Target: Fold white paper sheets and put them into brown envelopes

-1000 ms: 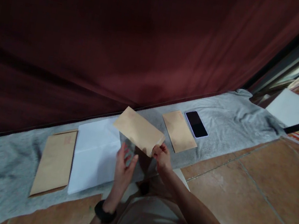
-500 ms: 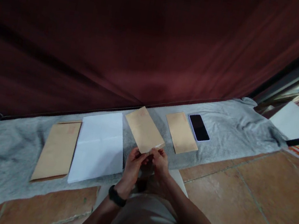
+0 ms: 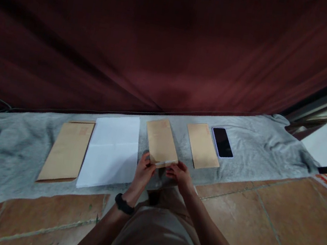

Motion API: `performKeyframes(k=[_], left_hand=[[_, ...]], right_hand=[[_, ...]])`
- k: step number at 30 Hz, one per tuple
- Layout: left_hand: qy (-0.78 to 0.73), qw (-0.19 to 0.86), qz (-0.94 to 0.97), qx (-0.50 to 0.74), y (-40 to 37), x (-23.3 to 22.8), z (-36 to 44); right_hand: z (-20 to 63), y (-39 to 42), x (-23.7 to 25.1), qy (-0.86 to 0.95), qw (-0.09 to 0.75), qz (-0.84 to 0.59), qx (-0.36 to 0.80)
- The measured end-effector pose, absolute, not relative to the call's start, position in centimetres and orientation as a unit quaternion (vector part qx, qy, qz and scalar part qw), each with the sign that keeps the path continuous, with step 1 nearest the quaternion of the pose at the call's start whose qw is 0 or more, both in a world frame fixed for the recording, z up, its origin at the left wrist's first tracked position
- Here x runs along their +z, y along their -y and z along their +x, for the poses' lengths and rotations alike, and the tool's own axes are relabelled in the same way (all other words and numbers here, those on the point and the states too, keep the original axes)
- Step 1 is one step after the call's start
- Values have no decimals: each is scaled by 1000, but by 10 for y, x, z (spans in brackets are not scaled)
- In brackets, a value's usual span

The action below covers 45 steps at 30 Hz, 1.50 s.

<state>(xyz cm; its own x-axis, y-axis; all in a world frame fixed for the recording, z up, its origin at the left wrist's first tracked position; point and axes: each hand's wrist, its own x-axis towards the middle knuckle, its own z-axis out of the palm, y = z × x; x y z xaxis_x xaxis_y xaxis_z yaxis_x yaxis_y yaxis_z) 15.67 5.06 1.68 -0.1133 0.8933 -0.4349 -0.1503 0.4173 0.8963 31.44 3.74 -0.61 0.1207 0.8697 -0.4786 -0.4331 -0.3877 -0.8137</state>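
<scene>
Envelope (image 3: 163, 141): frame centre, long axis leaning upper-left
Left hand (image 3: 144, 172): below, pinching lower-left corner
Right hand (image 3: 183, 177): by lower-right corner, grip unclear

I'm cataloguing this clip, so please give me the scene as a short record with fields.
left hand: at the near left corner of the middle envelope; exact grip unclear
right hand: at its near right corner; grip unclear
left of it: white paper, then a brown envelope
right of it: another envelope, then a phone
surface: gray cloth
backdrop: dark red curtain
</scene>
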Motion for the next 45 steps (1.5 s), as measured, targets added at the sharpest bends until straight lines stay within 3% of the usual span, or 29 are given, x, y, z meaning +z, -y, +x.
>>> performKeyframes(k=[4, 7, 10, 14, 24, 30, 34, 45], left_hand=[[-597, 598, 332, 419, -48, 16, 149], [-607, 589, 338, 413, -49, 13, 149], [-615, 579, 345, 410, -52, 9, 153], [-621, 559, 373, 403, -55, 6, 155], [-656, 508, 403, 386, -51, 9, 154], [-722, 290, 558, 288, -29, 17, 153], [-658, 204, 672, 273, -22, 12, 152], [-576, 172, 759, 250, -29, -5, 148]], right_hand=[[328, -24, -8, 229, 485, -584, 609], [337, -18, -11, 363, 493, -647, 455], [342, -19, -11, 558, 431, -657, 265], [340, -28, -12, 723, 339, -578, 167], [340, -48, -16, 818, 220, -515, 130], [344, -52, -10, 838, 183, -499, 127], [344, -52, -11, 837, 178, -502, 122], [344, -58, -15, 835, 193, -500, 127]])
